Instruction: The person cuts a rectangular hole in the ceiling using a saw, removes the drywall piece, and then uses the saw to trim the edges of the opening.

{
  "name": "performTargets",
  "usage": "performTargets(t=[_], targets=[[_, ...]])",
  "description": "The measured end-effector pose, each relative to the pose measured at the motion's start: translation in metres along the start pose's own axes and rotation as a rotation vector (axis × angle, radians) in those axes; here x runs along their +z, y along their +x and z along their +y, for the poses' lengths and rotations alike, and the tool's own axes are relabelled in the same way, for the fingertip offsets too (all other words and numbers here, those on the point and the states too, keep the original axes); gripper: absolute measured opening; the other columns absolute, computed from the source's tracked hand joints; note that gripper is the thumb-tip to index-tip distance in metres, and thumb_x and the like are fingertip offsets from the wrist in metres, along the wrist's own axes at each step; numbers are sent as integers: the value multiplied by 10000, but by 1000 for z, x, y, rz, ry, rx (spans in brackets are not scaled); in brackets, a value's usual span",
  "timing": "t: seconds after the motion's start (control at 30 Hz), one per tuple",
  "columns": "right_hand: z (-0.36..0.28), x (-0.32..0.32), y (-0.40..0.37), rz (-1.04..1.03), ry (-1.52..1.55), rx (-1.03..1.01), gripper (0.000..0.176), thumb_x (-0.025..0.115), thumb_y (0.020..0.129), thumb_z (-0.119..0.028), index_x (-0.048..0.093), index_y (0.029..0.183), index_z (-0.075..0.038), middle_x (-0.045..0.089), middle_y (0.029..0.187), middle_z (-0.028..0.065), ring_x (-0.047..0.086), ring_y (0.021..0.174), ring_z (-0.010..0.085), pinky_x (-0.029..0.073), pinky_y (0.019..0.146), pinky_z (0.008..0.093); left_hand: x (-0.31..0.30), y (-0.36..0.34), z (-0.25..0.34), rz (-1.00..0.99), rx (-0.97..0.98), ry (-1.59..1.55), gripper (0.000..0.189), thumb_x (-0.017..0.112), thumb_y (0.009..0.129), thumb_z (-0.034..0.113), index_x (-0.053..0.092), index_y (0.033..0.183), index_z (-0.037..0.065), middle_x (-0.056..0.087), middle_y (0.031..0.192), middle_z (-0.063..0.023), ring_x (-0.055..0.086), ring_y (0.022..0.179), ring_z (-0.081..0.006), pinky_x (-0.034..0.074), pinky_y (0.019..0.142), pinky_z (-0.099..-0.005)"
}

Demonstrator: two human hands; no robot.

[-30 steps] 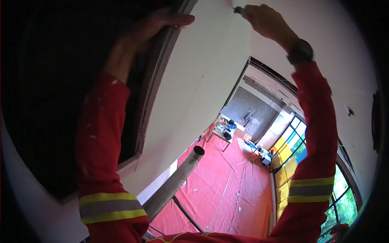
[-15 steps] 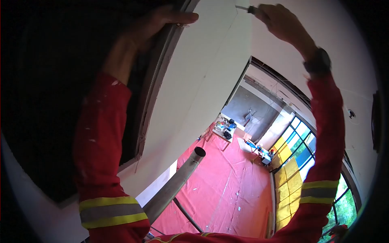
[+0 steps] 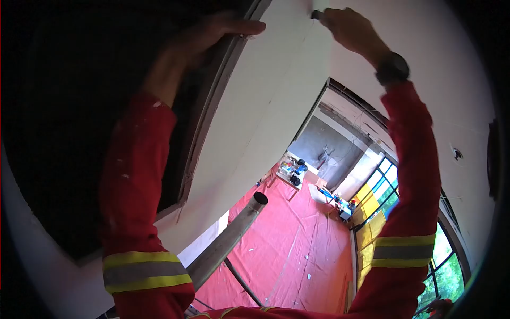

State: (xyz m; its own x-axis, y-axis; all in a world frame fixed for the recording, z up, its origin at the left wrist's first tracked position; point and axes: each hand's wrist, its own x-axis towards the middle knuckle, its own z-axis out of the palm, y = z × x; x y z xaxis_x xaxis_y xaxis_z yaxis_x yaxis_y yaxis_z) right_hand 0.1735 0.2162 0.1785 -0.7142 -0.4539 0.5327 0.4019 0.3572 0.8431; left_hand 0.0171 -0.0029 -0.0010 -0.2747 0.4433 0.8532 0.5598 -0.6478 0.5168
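Note:
Overhead at the upper left, my left hand [image 3: 215,33] grips the edge [image 3: 214,117] of a dark opening in a white ceiling panel [image 3: 260,101]. Its thumb lies over the edge; the other fingers are lost in the dark. My right hand [image 3: 353,33], with a black watch on the wrist, is closed round a thin-bladed tool with a dark handle [image 3: 315,14]. The tool's tip is against or close to the white surface; blur hides the blade. A faint line runs along the panel below it.
A metal pole [image 3: 231,236] rises beside my left sleeve. Far below, red sheeting [image 3: 287,250] covers the floor. A table with items [image 3: 292,169] stands towards the back wall. Windows with yellow covering [image 3: 369,223] line the right side. Wires hang from a fitting [image 3: 457,154] at the right.
My right hand and the tool have moved a little left and closer to the panel. The blade, clear before, is now blurred. My left hand keeps its hold on the edge.

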Motion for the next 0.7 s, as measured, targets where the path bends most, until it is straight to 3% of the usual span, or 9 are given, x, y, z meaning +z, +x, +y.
performTargets(t=[0.03, 0.07, 0.1, 0.17, 0.23, 0.27, 0.37, 0.57, 0.7], targets=[[11, -6, -9, -19, -35, -19, 230, 491, 1011, -265, 637, 1034, -89, 677, 823, 161, 662, 792, 381, 529, 705, 497, -2, 2, 2, -15, 1, 21, 471, 821, 744, 454, 643, 970, 81, 607, 863, -9, 602, 783, -106, 490, 726, -285], [31, -7, -26, 178, -22, -239, 228, 482, 1016, -256, 630, 993, -84, 676, 828, 162, 664, 792, 371, 525, 699, 503, -4, 3, 5, -34, -2, 38, 465, 814, 751, 453, 649, 983, 86, 595, 879, -1, 578, 806, -104, 463, 757, -286], [23, -40, -36, -24, 134, -38, 220, 482, 1016, -253, 622, 993, -86, 667, 812, 161, 662, 784, 370, 519, 691, 504, -4, 3, 0, -42, -3, 32, 467, 812, 753, 452, 650, 990, 83, 594, 883, -1, 577, 807, -105, 462, 758, -286], [13, -44, -30, -127, 58, 78, 206, 494, 1009, -250, 621, 1015, -88, 668, 800, 163, 657, 755, 383, 524, 689, 494, -3, 8, -9, -55, 10, 10, 480, 811, 755, 450, 645, 998, 71, 605, 876, -11, 599, 786, -108, 485, 728, -286], [23, 25, -6, 178, 59, -119, 191, 503, 1005, -247, 620, 1016, -96, 671, 795, 166, 656, 758, 394, 525, 678, 497, -2, 9, -7, -80, 15, -4, 497, 812, 753, 452, 638, 1007, 61, 612, 878, -22, 617, 766, -112, 506, 700, -285], [-15, 4, -2, 53, -16, 71, 177, 510, 1000, -247, 618, 1006, -107, 667, 807, 167, 650, 792, 396, 522, 687, 503, -5, 10, -1, -107, 3, 10, 504, 811, 753, 454, 637, 1015, 60, 608, 890, -23, 613, 769, -112, 502, 703, -284], [-1, -8, -17, 46, 42, 7, 197, 512, 1007, -268, 625, 1046, -111, 677, 830, 161, 648, 809, 391, 526, 686, 493, -4, 5, -3, -51, 5, 25, 504, 807, 756, 455, 642, 1020, 59, 607, 908, -30, 603, 776, -114, 491, 711, -281], [10, -25, -22, 16, 105, 164, 215, 514, 1008, -279, 630, 1027, -99, 683, 801, 143, 680, 798, 349, 553, 700, 482, -4, 3, 0, -18, 11, 1, 426, 815, 755, 426, 662, 981, 99, 586, 880, 10, 558, 824, -92, 451, 740, -277], [9, -26, -43, 28, 66, -12, 204, 527, 1001, -274, 627, 1018, -97, 682, 800, 145, 682, 778, 353, 551, 677, 494, 7, -3, -7, 145, 16, 73, 448, 830, 740, 434, 688, 1006, 102, 585, 880, 11, 550, 840, -98, 434, 763, -287]])
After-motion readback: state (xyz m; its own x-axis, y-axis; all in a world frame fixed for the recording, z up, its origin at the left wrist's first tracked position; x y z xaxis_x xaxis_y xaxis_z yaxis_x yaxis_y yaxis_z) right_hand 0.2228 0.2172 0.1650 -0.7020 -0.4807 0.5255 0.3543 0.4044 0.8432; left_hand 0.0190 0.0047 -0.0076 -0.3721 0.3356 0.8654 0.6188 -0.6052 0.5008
